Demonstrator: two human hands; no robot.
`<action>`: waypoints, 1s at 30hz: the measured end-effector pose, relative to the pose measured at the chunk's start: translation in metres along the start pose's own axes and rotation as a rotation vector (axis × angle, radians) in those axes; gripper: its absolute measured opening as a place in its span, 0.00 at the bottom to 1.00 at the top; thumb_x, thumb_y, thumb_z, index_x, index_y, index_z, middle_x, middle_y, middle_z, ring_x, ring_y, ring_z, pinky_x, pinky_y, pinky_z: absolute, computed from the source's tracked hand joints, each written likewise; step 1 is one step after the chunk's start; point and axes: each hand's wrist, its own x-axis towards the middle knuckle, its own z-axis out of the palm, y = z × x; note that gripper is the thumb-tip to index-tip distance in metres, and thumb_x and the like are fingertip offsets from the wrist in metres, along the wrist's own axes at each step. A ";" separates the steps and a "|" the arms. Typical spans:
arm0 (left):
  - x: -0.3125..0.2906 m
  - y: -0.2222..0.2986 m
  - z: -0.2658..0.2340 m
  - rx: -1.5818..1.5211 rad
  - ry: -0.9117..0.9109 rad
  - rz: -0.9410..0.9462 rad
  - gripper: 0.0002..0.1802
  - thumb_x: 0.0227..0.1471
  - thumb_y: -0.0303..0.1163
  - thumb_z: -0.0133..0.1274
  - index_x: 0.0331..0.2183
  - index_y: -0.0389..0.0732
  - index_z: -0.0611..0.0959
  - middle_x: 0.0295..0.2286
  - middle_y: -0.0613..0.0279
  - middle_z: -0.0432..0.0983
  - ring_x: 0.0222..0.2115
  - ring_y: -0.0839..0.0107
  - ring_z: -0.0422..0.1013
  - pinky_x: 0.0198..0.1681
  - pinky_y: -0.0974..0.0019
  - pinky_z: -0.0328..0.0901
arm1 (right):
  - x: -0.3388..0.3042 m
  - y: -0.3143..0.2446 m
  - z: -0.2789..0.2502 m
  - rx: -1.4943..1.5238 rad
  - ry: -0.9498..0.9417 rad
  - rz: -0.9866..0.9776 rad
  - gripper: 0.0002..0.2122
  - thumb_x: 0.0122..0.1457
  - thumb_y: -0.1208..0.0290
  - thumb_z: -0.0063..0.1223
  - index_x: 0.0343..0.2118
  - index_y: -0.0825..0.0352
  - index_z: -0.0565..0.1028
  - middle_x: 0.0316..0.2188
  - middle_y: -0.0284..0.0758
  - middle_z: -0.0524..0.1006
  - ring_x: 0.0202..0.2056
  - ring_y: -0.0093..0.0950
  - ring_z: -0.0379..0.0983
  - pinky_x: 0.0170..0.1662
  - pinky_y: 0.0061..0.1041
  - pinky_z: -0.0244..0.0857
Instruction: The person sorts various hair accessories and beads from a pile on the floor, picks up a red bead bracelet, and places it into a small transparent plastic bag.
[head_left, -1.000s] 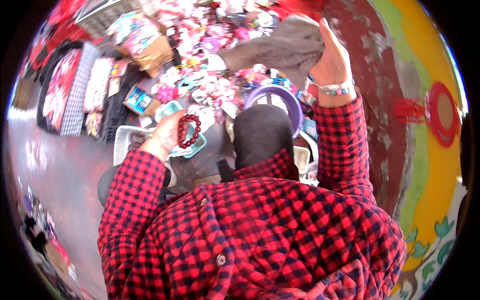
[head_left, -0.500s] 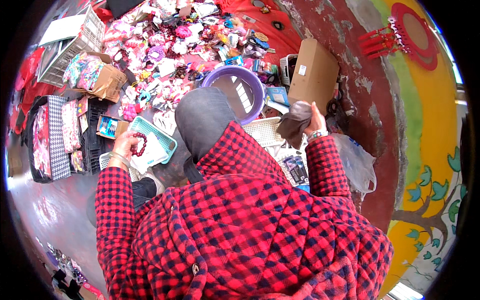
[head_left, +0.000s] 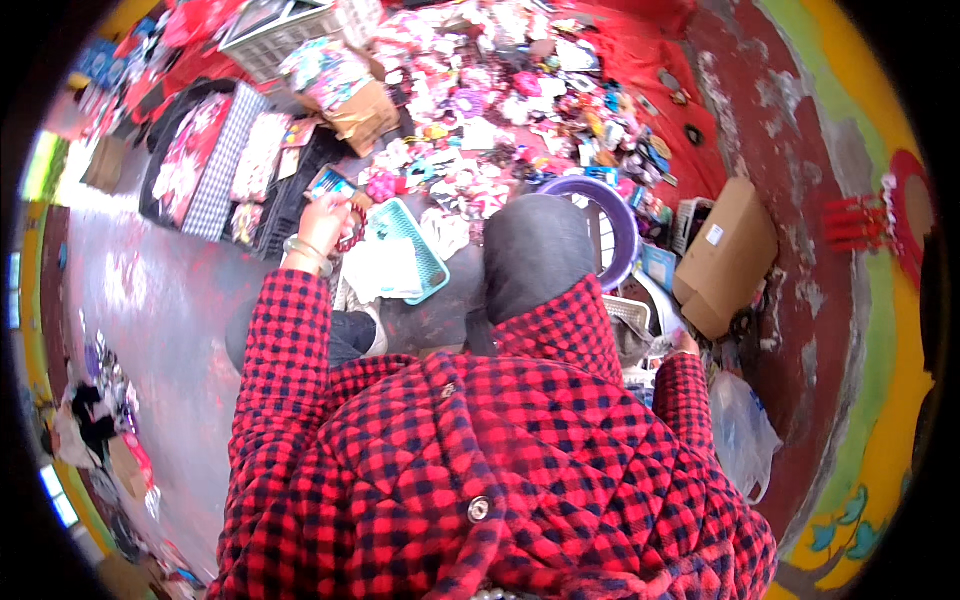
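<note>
My left hand (head_left: 325,225) is raised at the left with its fingers closed on a dark red bead bracelet (head_left: 354,232). Close to it are a small box (head_left: 335,183) and a teal plastic basket (head_left: 436,284) with white sheets (head_left: 378,264) lying over it. Low at the right, my right hand (head_left: 684,342) is partly hidden and blurred beside a white basket (head_left: 627,308). A grey-brown cloth (head_left: 630,345) lies just left of that hand. Whether the fingers still grip the cloth cannot be made out.
A purple basin (head_left: 627,225) stands beyond my knee (head_left: 540,250). Right of it leans a cardboard box (head_left: 728,258), with a clear plastic bag (head_left: 742,430) nearer me. Piled hair accessories (head_left: 480,100) cover the far floor. An open black case (head_left: 190,165) sits at the left.
My right hand has dropped from its raised spot, where it held up the grey-brown cloth, to beside the white basket. My left hand still holds the bracelet. The whole view has swung left.
</note>
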 end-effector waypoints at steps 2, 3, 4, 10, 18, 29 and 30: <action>-0.011 0.014 -0.026 -0.161 0.064 0.073 0.11 0.52 0.29 0.46 0.38 0.35 0.73 0.17 0.64 0.71 0.13 0.79 0.64 0.17 0.75 0.59 | -0.050 -0.042 0.043 0.027 -0.039 0.108 0.28 0.51 0.53 0.47 0.52 0.66 0.61 0.53 0.43 0.60 0.51 0.36 0.59 0.50 0.40 0.53; -0.018 0.034 -0.028 -0.216 0.079 0.076 0.13 0.53 0.30 0.45 0.40 0.34 0.72 0.17 0.64 0.70 0.13 0.80 0.63 0.17 0.76 0.58 | -0.061 -0.059 0.045 0.156 -0.175 0.091 0.28 0.52 0.55 0.46 0.54 0.65 0.57 0.55 0.41 0.56 0.55 0.37 0.53 0.53 0.40 0.49; -0.021 0.048 -0.032 -0.259 0.091 0.124 0.15 0.53 0.30 0.44 0.43 0.34 0.71 0.18 0.65 0.70 0.13 0.81 0.63 0.17 0.78 0.57 | -0.052 -0.077 0.046 0.131 -0.225 0.018 0.17 0.50 0.61 0.49 0.39 0.67 0.70 0.30 0.37 0.72 0.31 0.32 0.69 0.30 0.29 0.61; -0.060 0.075 -0.092 -0.608 0.213 0.239 0.16 0.53 0.28 0.42 0.44 0.34 0.72 0.20 0.63 0.70 0.16 0.81 0.63 0.20 0.80 0.59 | -0.338 -0.216 0.217 -0.391 -0.941 -0.774 0.14 0.56 0.69 0.46 0.43 0.70 0.70 0.37 0.34 0.74 0.40 0.26 0.70 0.43 0.22 0.62; -0.065 0.033 -0.120 -1.243 0.309 0.094 0.09 0.49 0.26 0.46 0.34 0.32 0.76 0.25 0.54 0.73 0.24 0.68 0.67 0.28 0.67 0.64 | -0.528 -0.136 0.409 -1.326 -1.386 -1.561 0.14 0.53 0.65 0.46 0.41 0.67 0.72 0.36 0.43 0.74 0.37 0.36 0.72 0.42 0.29 0.64; -0.071 0.051 -0.115 -1.379 0.526 0.151 0.12 0.49 0.23 0.41 0.38 0.34 0.73 0.26 0.54 0.72 0.25 0.67 0.68 0.30 0.66 0.65 | -0.487 0.086 0.532 -1.944 -1.515 -1.974 0.15 0.48 0.71 0.44 0.41 0.66 0.70 0.44 0.39 0.69 0.53 0.35 0.58 0.49 0.34 0.59; -0.071 0.051 -0.115 -1.405 0.495 0.127 0.12 0.49 0.24 0.41 0.38 0.35 0.72 0.26 0.55 0.72 0.25 0.67 0.68 0.31 0.66 0.64 | -0.489 0.091 0.533 -1.913 -1.543 -1.869 0.14 0.47 0.71 0.45 0.39 0.66 0.71 0.44 0.38 0.69 0.54 0.35 0.56 0.49 0.34 0.60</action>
